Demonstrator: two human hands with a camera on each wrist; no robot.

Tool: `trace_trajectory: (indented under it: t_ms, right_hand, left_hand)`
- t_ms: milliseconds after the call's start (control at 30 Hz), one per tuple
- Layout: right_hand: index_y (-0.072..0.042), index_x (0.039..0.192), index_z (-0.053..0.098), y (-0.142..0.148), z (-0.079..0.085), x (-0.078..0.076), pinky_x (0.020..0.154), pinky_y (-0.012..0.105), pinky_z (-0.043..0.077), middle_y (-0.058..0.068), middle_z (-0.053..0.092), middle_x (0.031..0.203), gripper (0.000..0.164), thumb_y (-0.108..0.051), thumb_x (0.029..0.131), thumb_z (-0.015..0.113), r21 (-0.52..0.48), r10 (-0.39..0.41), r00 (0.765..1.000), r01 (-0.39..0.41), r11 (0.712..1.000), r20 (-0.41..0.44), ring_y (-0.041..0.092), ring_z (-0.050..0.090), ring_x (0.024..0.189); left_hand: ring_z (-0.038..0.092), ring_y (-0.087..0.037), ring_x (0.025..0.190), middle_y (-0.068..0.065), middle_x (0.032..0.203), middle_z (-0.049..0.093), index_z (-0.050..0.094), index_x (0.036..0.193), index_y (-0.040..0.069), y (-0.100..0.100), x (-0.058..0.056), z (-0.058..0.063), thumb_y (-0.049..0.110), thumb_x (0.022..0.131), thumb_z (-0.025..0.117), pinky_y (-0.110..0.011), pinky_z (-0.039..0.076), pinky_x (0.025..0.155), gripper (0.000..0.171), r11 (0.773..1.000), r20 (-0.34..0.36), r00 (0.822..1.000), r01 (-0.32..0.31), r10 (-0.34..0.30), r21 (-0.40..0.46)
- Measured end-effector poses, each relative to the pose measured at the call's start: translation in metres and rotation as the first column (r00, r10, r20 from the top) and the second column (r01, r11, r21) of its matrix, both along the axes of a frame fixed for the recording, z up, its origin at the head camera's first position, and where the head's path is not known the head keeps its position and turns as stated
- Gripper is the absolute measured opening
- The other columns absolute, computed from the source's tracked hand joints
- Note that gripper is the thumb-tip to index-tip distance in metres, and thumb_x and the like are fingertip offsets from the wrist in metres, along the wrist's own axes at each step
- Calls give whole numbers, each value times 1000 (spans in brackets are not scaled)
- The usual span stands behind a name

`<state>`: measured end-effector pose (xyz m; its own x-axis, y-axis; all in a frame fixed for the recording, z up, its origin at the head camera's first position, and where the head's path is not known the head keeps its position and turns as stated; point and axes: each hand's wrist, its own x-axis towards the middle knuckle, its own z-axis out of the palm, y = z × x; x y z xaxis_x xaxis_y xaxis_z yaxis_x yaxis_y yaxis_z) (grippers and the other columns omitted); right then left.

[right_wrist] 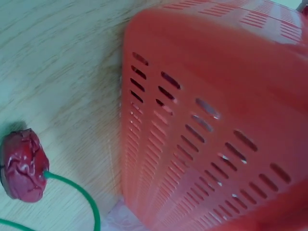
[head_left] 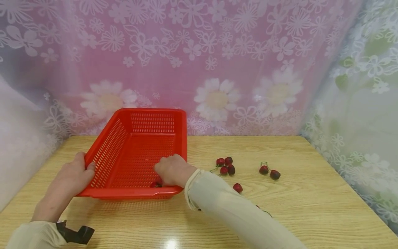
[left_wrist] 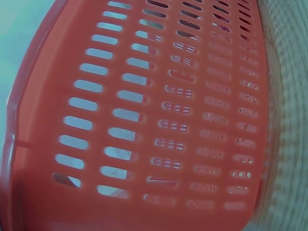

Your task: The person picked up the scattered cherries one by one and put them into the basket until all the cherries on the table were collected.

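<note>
A red plastic basket (head_left: pixel 149 191) with slotted walls stands on the left half of the table. My left hand (head_left: pixel 69 176) grips its left rim near the front corner, thumb on the inner side. Over the front right corner reaches my right hand (head_left: pixel 174 170), down inside the basket with its fingertips hidden, so what they hold cannot be seen. Just left of that hand, dark red cherries (head_left: pixel 156 184) show partly on the basket floor. In the right wrist view a wrinkled cherry (right_wrist: pixel 24 166) with a green stem lies outside the basket wall (right_wrist: pixel 159 120).
Right of the basket lie a cluster of several cherries (head_left: pixel 224 170), a joined pair (head_left: pixel 264 169) and a single cherry (head_left: pixel 237 187). Another stem (head_left: pixel 266 213) pokes out beside the right sleeve (head_left: pixel 230 207). A flowered curtain (head_left: pixel 248 69) borders the wooden table (head_left: pixel 311 193).
</note>
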<state>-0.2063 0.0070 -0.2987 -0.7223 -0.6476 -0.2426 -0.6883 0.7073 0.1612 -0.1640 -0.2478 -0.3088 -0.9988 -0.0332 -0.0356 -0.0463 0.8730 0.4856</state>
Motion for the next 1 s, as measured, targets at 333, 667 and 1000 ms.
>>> trace_trajectory:
  t_ms: [333, 667, 1000]
  right_hand:
    - [-14, 89, 63, 16, 16, -10, 61, 29, 47, -2, 56, 78, 9, -17, 84, 55, -294, 45, 955, -135, 946, -293, 15, 50, 70]
    - [-8, 96, 63, 68, 29, -25, 68, 30, 50, 4, 58, 89, 17, -7, 81, 55, -518, -144, 941, -38, 855, -307, 17, 52, 77]
    - [-4, 110, 60, 146, 17, -34, 74, 51, 49, 16, 59, 104, 28, -15, 84, 55, -397, -443, 891, 373, 838, -100, 33, 55, 89]
  left_hand:
    - [52, -20, 52, -19, 71, 56, 29, 120, -17, -2, -1, -1, 19, 93, 37, -32, 41, 45, 45, 1000, -7, 1000, 2, -3, -12]
    - [51, -19, 51, -16, 69, 55, 29, 119, -18, -2, -1, 0, 19, 93, 37, -32, 41, 46, 46, 1000, -9, 1000, 15, -16, -17]
    - [50, -20, 51, -15, 68, 55, 30, 117, -17, -3, -3, -2, 19, 93, 37, -32, 40, 46, 44, 1000, -21, 1000, 24, -24, -9]
